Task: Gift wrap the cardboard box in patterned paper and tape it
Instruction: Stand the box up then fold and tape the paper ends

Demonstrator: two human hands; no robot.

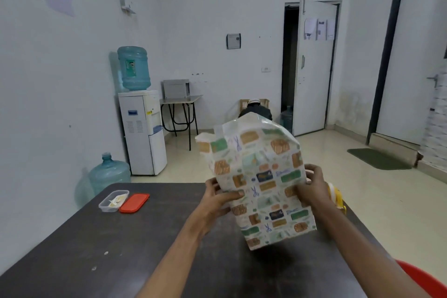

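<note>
Obs: left hand (pixel 221 197) has fingers curled round the left edge of the box (pixel 266 201), thumb pressed flat on the front face; right hand (pixel 312 187) grips the opposite edge likewise. Box is tilted, its lower end seemingly resting on the dark table (pixel 108 249), with the patterned paper (pixel 249 138) loose and unfolded at the far end. I judge it light and stiff underneath, but the glossy paper will slip and crease, so I'd hold it by the side edges, pinning paper to cardboard. Tape roll (pixel 335 197) lies just behind the right hand
</note>
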